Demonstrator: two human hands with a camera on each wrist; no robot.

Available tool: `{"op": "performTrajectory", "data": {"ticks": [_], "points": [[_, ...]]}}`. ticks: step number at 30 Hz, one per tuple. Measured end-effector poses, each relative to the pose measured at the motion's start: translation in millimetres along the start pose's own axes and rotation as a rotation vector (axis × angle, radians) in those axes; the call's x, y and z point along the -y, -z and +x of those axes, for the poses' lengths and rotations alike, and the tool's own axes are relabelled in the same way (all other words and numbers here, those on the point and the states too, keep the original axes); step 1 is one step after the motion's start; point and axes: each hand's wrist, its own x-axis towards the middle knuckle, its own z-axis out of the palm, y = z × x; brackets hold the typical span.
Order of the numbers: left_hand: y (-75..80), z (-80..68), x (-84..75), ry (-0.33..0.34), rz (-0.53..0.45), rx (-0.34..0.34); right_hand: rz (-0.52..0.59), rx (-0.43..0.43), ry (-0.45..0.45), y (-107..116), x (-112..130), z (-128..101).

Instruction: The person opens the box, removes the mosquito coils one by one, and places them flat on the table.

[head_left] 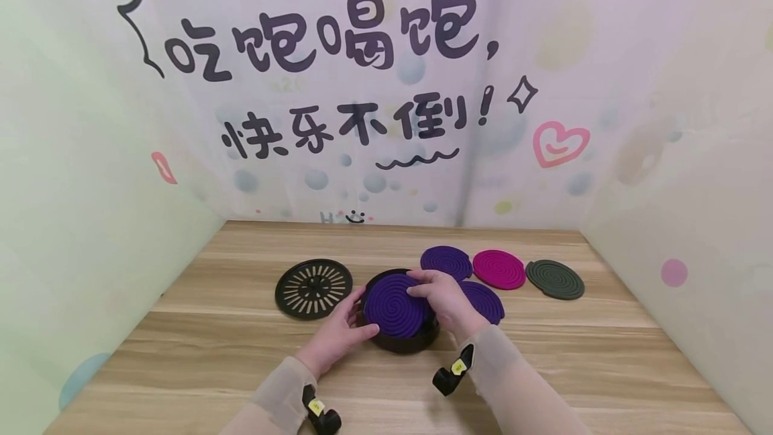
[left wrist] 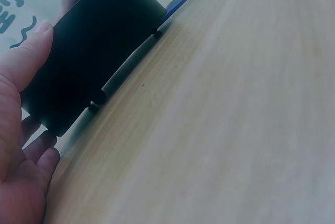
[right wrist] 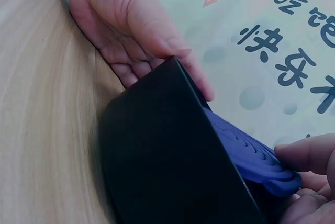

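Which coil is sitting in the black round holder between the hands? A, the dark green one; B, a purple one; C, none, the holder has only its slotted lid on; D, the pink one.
B: a purple coil lies in the black holder, the right hand on it.

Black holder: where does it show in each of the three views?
Head: black holder low centre, between both hands.
Left wrist: upper left, a dark side wall against the left hand.
Right wrist: lower centre, filling the bottom.
Shared landmark: the purple coil in it, seen as a blue edge from the right wrist.
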Motion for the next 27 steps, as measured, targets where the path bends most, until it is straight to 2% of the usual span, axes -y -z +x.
{"op": "performTrajectory", "data": {"ticks": [7,16,27], "points": [[0.4,-0.5,-0.6,-0.001,0.019,-0.007,-0.012,0.027,0.017,-1.1,1.5,-0.5],[0.1,-1.6,-1.6,0.003,0.012,-0.004,0.004,0.077,-0.035,-4.5,3.9,-2.9],[0.5,-1.5,-1.3,0.001,0.007,-0.001,0.058,0.047,-0.032,-3.4,3.7,-2.1]]}}
